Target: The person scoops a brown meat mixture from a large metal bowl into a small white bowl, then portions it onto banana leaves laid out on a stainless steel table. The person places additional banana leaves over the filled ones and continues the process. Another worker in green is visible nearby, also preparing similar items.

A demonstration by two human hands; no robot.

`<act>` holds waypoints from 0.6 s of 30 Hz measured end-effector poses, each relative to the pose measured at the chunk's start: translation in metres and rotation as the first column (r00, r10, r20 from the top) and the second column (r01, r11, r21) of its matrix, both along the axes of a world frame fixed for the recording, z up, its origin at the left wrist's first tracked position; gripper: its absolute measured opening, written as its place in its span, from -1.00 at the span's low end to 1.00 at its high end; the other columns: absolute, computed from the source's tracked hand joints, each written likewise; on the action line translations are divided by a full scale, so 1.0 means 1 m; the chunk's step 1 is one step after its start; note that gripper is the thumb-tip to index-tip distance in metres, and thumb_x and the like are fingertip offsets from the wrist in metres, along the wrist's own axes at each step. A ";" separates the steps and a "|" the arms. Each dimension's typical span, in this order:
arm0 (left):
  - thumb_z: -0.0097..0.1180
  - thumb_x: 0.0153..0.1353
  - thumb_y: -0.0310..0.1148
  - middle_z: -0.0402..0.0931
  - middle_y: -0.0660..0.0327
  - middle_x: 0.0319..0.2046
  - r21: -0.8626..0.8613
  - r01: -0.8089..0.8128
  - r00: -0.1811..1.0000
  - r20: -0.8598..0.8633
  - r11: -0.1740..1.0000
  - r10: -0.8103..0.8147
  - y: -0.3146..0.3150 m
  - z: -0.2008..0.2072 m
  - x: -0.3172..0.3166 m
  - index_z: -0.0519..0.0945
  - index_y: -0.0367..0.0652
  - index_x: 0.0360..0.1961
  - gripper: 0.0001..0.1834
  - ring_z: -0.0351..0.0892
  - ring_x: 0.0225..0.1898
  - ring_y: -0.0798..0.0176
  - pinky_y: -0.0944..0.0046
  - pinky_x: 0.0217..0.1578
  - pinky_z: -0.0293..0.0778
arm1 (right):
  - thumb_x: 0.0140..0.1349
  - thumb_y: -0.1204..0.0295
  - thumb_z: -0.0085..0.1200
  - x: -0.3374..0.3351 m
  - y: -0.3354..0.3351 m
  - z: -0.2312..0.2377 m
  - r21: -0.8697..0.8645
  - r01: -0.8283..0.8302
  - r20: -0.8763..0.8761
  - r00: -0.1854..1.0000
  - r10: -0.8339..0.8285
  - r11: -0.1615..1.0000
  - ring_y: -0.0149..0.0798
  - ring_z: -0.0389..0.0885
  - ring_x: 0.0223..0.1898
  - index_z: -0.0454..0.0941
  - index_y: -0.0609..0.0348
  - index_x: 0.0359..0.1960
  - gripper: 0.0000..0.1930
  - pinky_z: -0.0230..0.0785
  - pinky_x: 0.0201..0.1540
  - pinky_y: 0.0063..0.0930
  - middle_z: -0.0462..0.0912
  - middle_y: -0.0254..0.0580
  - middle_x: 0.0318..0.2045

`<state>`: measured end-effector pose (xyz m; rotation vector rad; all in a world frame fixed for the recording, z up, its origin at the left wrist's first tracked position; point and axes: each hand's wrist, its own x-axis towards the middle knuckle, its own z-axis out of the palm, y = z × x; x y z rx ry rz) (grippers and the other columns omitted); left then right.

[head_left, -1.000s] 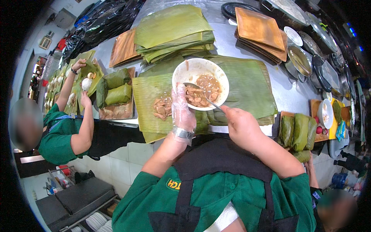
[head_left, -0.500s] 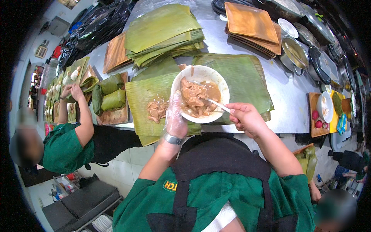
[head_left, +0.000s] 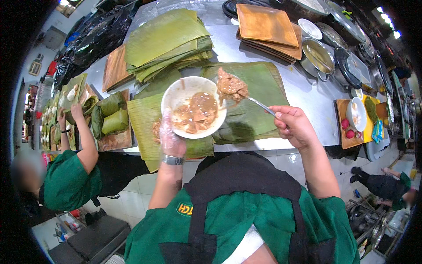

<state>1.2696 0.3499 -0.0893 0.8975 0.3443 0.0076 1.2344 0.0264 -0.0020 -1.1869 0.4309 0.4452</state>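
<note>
My left hand [head_left: 172, 140], in a clear plastic glove, grips the near left side of a white bowl [head_left: 170, 90]. Brown sauce with pieces of meat [head_left: 195, 114] lies in the bowl. A metal spoon [head_left: 260, 104] is pinched in my bare right hand [head_left: 293, 126]. Heaped on its tip is a large lump of saucy meat [head_left: 231, 86], held just past the bowl's right rim over a banana leaf [head_left: 259, 97]. Another banana leaf [head_left: 144, 114] is under the bowl's left side. A small portion of meat [head_left: 156, 130] on it is partly hidden by my left hand.
Stacked banana leaves [head_left: 167, 39] lie at the back, near square wooden plates [head_left: 268, 26]. Wrapped leaf parcels [head_left: 115, 122] rest on a wooden board to the left, beside a co-worker's hands [head_left: 70, 113]. Rightward are a metal pot [head_left: 317, 55] and a tray with red onions [head_left: 350, 133].
My right hand has lifted the spoon, loaded with meat, out of the bowl to the right. The bowl has shifted left over the leaf. The whole view has also turned slightly.
</note>
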 end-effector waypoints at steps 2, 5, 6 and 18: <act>-0.08 0.37 -0.14 0.45 0.01 0.07 -0.030 -0.051 0.999 0.014 0.998 0.051 0.011 0.002 0.000 0.31 -0.33 0.18 -0.48 0.48 0.06 0.13 0.12 0.09 0.43 | 0.27 0.52 -0.06 -0.002 -0.011 -0.006 -0.043 0.012 -0.005 1.000 -0.012 0.999 -0.63 0.15 -0.75 0.53 0.29 -0.07 -0.77 -0.05 -0.74 -0.77 0.35 -0.45 -0.67; -0.12 0.38 -0.15 0.41 0.00 0.11 -0.028 -0.077 0.994 0.070 0.997 0.079 0.024 0.008 -0.002 0.28 -0.32 0.21 -0.48 0.46 0.09 0.10 0.10 0.11 0.40 | 0.28 0.51 -0.08 -0.006 -0.020 -0.030 -0.121 -0.010 -0.018 1.000 0.008 0.993 -0.61 0.18 -0.72 0.52 0.29 -0.07 -0.77 0.00 -0.71 -0.74 0.36 -0.45 -0.65; -0.13 0.38 -0.15 0.40 0.00 0.12 -0.030 -0.113 0.992 0.046 0.993 0.114 0.026 0.010 -0.003 0.28 -0.31 0.21 -0.48 0.45 0.10 0.09 0.09 0.12 0.40 | 0.29 0.51 -0.08 -0.007 -0.021 -0.041 -0.169 -0.026 -0.030 0.999 0.021 0.985 -0.59 0.21 -0.71 0.51 0.29 -0.06 -0.76 0.03 -0.69 -0.72 0.38 -0.45 -0.63; -0.18 0.37 -0.04 0.31 0.00 0.22 -0.005 -0.148 0.977 0.151 0.989 0.147 0.027 0.022 -0.008 0.21 -0.26 0.28 -0.39 0.36 0.19 0.01 -0.03 0.19 0.32 | -0.06 0.66 -0.03 -0.032 -0.022 -0.081 -0.990 0.131 0.132 0.658 0.742 0.061 0.08 0.54 -0.37 0.42 0.28 0.04 -0.49 0.43 -0.29 -0.13 0.51 0.03 -0.41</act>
